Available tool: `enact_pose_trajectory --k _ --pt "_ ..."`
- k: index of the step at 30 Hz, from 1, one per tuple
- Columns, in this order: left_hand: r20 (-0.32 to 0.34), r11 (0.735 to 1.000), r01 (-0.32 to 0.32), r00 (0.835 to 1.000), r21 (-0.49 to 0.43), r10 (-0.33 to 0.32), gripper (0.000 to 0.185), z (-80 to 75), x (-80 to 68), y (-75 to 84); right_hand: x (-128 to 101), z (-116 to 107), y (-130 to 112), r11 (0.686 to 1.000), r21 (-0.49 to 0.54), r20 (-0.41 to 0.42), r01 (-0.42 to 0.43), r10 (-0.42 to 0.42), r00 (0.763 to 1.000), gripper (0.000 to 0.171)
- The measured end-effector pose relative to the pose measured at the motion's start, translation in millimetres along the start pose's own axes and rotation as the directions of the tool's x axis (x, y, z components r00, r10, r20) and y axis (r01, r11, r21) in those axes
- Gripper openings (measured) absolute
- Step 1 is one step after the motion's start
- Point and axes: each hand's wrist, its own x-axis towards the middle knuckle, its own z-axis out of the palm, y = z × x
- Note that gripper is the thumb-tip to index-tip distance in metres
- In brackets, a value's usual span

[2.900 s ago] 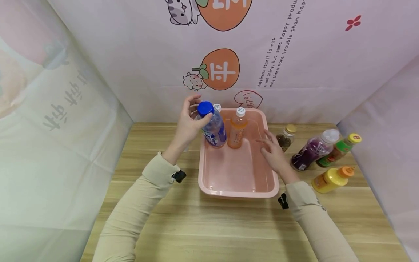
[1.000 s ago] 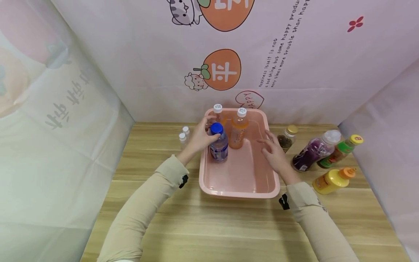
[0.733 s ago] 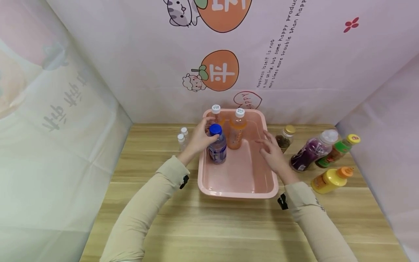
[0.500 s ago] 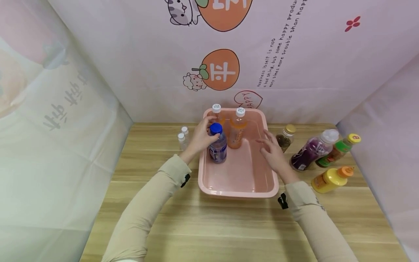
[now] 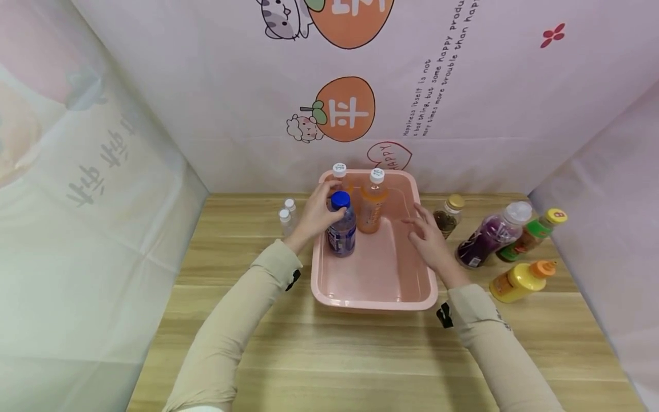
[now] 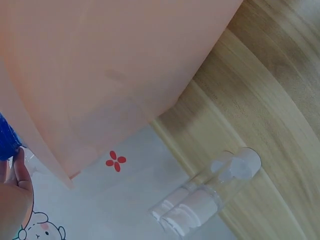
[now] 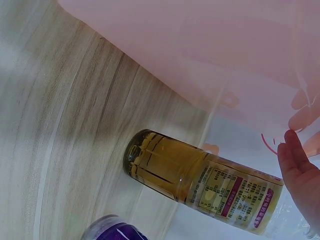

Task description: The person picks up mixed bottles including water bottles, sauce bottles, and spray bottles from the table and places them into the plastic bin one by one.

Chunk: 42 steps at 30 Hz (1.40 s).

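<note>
Two-handed: pinches blue-capped plastic bottle [image 5: 342, 232] with left hand [image 5: 313, 216], grips smooth pink tub [image 5: 374, 305] with right hand [image 5: 432, 241]. Shows printed bottle label [image 7: 234, 192], lower right, only from right wrist.

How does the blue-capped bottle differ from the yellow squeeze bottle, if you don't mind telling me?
The blue-capped bottle has a flat, round blue cap; the yellow squeeze bottle has a pointed orange nozzle. The blue-capped bottle is inside the pink tub, gripped near its top by the left hand, while the yellow squeeze bottle stands on the table, touched by neither of the hands. Both look upright.
</note>
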Motion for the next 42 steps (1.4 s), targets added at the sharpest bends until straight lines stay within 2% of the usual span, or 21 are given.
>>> enact_pose_trajectory --k 4,9,15,20,25,30,37,42 --pt "0.015 1.0 -0.015 1.0 0.012 0.015 0.059 -1.6 0.7 1.0 2 -1 0 1.0 -0.006 -0.007 0.012 -0.012 1.0 0.033" --pt "0.059 1.0 0.004 0.998 0.004 -0.004 0.062 -2.1 -1.4 2.8 0 -2 -1 1.0 -0.008 0.001 0.004 -0.004 1.0 0.033" --pt "0.068 1.0 -0.007 0.998 -0.009 0.007 0.062 0.0 -7.3 2.5 -5 3 2 1.0 0.0 0.009 0.003 -0.003 1.0 0.034" --pt "0.084 0.999 0.014 0.996 -0.047 -0.01 0.062 5.9 -16.6 -4.3 -15 9 7 1.0 0.004 0.023 -0.018 0.018 1.0 0.033" --pt "0.057 0.996 0.03 0.998 -0.083 -0.025 0.062 7.0 -20.3 -8.2 -15 11 5 1.0 0.004 0.022 -0.016 0.016 1.0 0.033" --pt "0.025 0.997 0.025 0.999 -0.077 -0.023 0.063 3.4 -15.6 -4.8 -8 7 3 1.0 -0.008 0.007 -0.015 0.015 1.0 0.033" --pt "0.028 0.998 0.014 1.0 -0.063 -0.012 0.064 0.9 -10.7 -1.2 -5 0 -1 0.999 -0.003 0.023 -0.051 0.051 0.998 0.035" --pt "0.02 0.996 0.007 1.0 -0.084 -0.005 0.065 -0.4 -9.8 -0.4 -3 -1 -2 1.0 0.013 0.003 -0.026 0.026 1.0 0.033"
